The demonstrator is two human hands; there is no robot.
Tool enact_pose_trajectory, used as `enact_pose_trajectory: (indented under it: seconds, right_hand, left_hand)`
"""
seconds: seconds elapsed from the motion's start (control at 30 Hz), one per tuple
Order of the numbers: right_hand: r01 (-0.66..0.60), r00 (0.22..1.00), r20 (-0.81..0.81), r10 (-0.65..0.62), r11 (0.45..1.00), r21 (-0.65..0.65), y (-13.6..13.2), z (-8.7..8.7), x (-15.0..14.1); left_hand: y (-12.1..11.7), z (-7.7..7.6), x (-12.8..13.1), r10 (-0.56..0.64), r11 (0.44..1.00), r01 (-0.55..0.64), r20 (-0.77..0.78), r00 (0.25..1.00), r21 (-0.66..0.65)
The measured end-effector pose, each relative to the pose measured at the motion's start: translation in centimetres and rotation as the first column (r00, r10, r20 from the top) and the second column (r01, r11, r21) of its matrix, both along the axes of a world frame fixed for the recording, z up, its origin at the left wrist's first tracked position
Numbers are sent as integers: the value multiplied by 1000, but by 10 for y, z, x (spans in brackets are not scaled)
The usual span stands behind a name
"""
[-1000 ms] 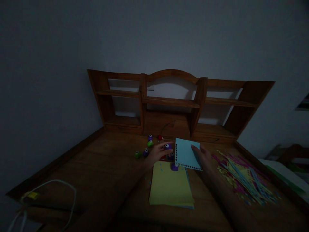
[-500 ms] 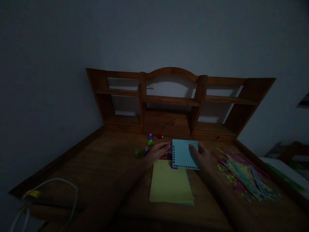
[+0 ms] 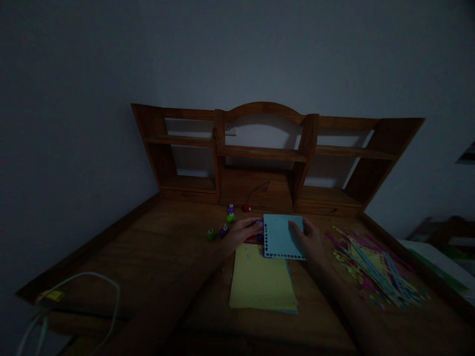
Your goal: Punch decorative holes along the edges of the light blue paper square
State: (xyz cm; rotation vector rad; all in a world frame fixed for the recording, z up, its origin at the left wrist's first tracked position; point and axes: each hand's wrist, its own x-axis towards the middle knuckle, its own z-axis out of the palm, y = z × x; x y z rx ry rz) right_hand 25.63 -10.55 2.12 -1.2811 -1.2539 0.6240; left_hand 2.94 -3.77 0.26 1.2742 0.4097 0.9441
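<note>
My right hand (image 3: 310, 241) pinches the right side of a blue paper square (image 3: 282, 236), thumb on top. A row of small punched shapes runs along the paper's left and bottom edges. At the left edge, my left hand (image 3: 241, 232) is closed on a small purple craft punch (image 3: 261, 225), mostly hidden by the fingers and the paper. Below the blue square lies a stack of yellow paper (image 3: 263, 282), with blue sheets showing under it. Something red, partly hidden, lies between the hands behind the stack.
Green punches (image 3: 230, 217) and purple punches (image 3: 223, 230) stand left of my hands, with a small red object (image 3: 246, 208) behind. A heap of punched paper strips (image 3: 382, 269) lies at right. A wooden shelf (image 3: 263, 154) backs the desk. A white cable (image 3: 92, 274) loops at lower left.
The blue paper has shifted very slightly left, together with my right hand. The purple part that showed below its bottom edge is now hidden. My left hand keeps its grip.
</note>
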Motion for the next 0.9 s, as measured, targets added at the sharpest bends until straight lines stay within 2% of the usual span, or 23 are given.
enact_pose_trajectory:
  seconds: [0.3,0.47,0.67,0.9]
  right_hand:
    - [11,1000,4,-11,1000,11,-2,0,-4]
    - [-29,1000,11,29,999,-21,-3,0,-4]
    - [16,1000,-14,-16,1000,-8,-6,4,-10]
    - [-32,999,12,33,999,-27,-5,1,-11]
  left_hand:
    - [3,1,-2,22,1000,-22,-18,1000,-2]
    - [4,-2,-1,39,999,-39,-29,999,6]
    - [1,3,-3,41,999,-40,-78,996,15]
    - [-1,4,-6,38,999,-41,-165,986,-12]
